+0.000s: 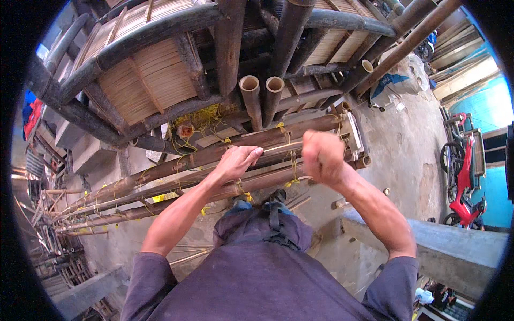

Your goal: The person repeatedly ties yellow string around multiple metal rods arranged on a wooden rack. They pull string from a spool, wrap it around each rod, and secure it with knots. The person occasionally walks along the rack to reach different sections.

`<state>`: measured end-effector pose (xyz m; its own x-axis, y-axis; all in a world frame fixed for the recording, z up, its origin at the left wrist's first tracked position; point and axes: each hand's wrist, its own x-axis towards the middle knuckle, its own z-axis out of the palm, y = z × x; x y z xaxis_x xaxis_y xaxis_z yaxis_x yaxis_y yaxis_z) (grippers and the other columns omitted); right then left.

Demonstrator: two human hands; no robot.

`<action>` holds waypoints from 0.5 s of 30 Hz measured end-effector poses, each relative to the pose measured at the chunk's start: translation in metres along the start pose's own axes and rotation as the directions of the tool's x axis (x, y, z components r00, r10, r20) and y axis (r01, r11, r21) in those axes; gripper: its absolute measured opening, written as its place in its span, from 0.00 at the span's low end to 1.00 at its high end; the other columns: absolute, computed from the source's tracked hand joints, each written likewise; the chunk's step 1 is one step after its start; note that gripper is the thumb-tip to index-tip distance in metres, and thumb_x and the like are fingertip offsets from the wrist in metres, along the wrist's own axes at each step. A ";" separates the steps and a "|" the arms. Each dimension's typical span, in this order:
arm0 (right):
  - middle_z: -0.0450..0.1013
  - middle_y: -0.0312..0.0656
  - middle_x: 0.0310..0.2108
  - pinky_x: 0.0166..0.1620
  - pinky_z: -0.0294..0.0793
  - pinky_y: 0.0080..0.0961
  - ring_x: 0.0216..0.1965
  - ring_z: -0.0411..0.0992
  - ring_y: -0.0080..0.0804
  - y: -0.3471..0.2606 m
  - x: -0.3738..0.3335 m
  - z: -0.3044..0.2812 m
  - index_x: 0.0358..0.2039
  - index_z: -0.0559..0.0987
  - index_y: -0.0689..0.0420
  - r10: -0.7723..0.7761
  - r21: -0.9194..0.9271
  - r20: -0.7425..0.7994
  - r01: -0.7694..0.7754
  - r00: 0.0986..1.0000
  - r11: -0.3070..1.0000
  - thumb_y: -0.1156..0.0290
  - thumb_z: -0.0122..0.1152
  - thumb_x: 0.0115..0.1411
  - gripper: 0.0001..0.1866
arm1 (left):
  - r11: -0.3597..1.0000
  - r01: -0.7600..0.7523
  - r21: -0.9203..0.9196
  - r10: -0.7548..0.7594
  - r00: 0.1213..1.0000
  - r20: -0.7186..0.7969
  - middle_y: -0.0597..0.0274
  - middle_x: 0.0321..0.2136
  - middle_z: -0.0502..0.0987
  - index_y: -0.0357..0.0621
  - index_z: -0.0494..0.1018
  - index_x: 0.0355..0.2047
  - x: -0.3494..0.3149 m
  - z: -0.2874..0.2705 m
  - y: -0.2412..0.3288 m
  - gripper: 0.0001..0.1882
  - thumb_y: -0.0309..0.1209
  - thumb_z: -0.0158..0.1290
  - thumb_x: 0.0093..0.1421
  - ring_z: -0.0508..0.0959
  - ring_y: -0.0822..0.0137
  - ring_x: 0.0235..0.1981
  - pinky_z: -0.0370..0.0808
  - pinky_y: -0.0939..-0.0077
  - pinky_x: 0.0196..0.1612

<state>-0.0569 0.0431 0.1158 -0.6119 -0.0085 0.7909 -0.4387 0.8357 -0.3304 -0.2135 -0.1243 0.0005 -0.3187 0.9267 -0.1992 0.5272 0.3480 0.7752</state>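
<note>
A long bamboo frame stretches in front of me from the far left to the right. Its dark poles are tied with yellow cord. My left hand lies on the frame, fingers and thumb closed on a thin pale bamboo strip that runs along it. Farther right, my right hand is held as a fist above the frame's right part, somewhat blurred. Whatever is inside that fist is hidden. At the right end, a light-coloured crosspiece spans the poles.
Dark bamboo furniture with slatted panels stands just beyond the frame. Two open-ended bamboo poles rise there. Yellow cord lies tangled behind the frame. A concrete ledge sits at right, a red motorcycle farther off, and a white sack at back right.
</note>
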 end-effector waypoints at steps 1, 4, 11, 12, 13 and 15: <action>0.61 0.37 0.14 0.20 0.61 0.26 0.15 0.61 0.29 0.010 0.000 0.001 0.19 0.64 0.56 0.350 0.094 -0.153 -0.339 0.924 0.936 0.66 0.46 0.64 0.16 | 0.998 0.025 -0.059 -0.025 1.000 -0.011 0.59 0.15 0.69 0.40 0.67 0.22 -0.003 0.000 -0.003 0.28 0.51 0.35 0.66 0.70 0.61 0.20 0.66 0.64 0.28; 0.67 0.34 0.23 0.32 0.65 0.20 0.26 0.65 0.22 0.044 -0.038 0.030 0.22 0.66 0.52 0.895 0.793 -0.276 -0.443 0.349 0.418 0.61 0.47 0.63 0.14 | 0.990 0.121 -0.076 -0.126 0.990 -0.058 0.58 0.15 0.69 0.40 0.68 0.22 -0.011 -0.008 0.010 0.29 0.53 0.38 0.65 0.70 0.61 0.20 0.67 0.63 0.28; 0.53 0.31 0.10 0.24 0.63 0.28 0.12 0.53 0.23 -0.005 -0.050 0.180 0.13 0.58 0.49 0.990 0.952 -0.136 -0.272 0.022 0.137 0.54 0.46 0.66 0.25 | 0.988 0.107 -0.112 -0.125 0.978 -0.168 0.51 0.15 0.71 0.40 0.72 0.24 -0.013 0.007 -0.004 0.29 0.56 0.45 0.60 0.74 0.51 0.22 0.67 0.57 0.28; 0.53 0.31 0.11 0.23 0.63 0.27 0.12 0.53 0.23 0.000 -0.042 0.173 0.14 0.58 0.50 0.997 0.976 -0.078 -0.208 -0.017 0.073 0.55 0.46 0.66 0.25 | 0.988 0.125 -0.094 -0.138 0.980 -0.141 0.51 0.15 0.70 0.39 0.71 0.23 -0.014 0.002 -0.006 0.29 0.56 0.45 0.60 0.73 0.52 0.21 0.67 0.58 0.27; 0.54 0.31 0.11 0.22 0.63 0.26 0.12 0.54 0.22 0.005 -0.038 0.159 0.14 0.58 0.50 0.998 0.990 -0.019 -0.140 -0.053 0.011 0.55 0.45 0.66 0.24 | 0.987 0.141 -0.077 -0.149 0.983 -0.111 0.51 0.14 0.69 0.39 0.71 0.22 -0.015 -0.005 -0.008 0.29 0.56 0.46 0.60 0.72 0.53 0.20 0.66 0.59 0.26; 0.56 0.31 0.11 0.19 0.62 0.24 0.12 0.55 0.22 0.013 -0.045 0.139 0.15 0.61 0.50 0.989 0.990 -0.020 -0.135 0.145 0.040 0.54 0.45 0.66 0.23 | 0.986 0.145 -0.081 -0.151 0.986 -0.069 0.52 0.13 0.67 0.39 0.68 0.20 -0.016 -0.005 -0.005 0.28 0.54 0.46 0.60 0.68 0.57 0.17 0.63 0.61 0.24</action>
<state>-0.1268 -0.0219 0.0038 -0.5092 0.8366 -0.2021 -0.5866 -0.5092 -0.6298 -0.2153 -0.1414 0.0031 -0.4482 0.8515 -0.2719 0.4102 0.4662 0.7838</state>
